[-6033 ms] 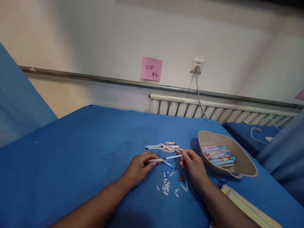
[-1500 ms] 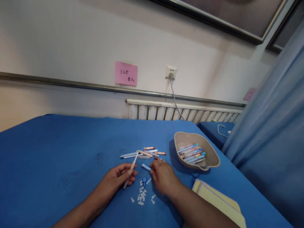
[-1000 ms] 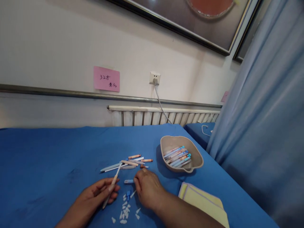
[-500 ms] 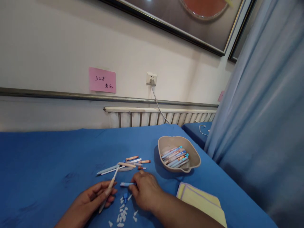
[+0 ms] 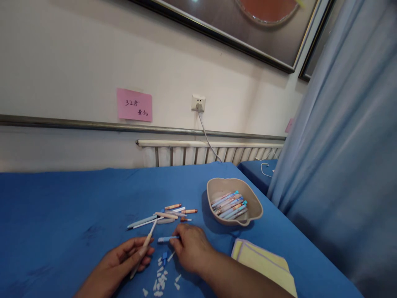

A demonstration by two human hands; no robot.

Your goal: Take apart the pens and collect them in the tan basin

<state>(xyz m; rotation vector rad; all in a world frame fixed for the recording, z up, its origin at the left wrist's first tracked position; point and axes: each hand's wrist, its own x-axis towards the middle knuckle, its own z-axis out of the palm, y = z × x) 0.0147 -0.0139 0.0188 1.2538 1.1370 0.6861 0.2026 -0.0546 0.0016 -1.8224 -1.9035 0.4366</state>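
My left hand is closed round a peach pen barrel with a white refill sticking out of its upper end. To its right, my right hand has its fingers on a light blue pen barrel lying near the bed surface. Just below, a blue pen part rests among several small white cone-shaped tips. Beyond both hands lies a loose pile of pen parts: barrels, white refills and brown-ended pieces.
A beige basin holding several pens stands at the right. Folded yellow cloths lie beside my right forearm. A blue sheet covers the surface. A blue curtain hangs at the far right.
Hardly anything differs. Both hands keep their places and their holds, and the whole view has shifted very slightly.
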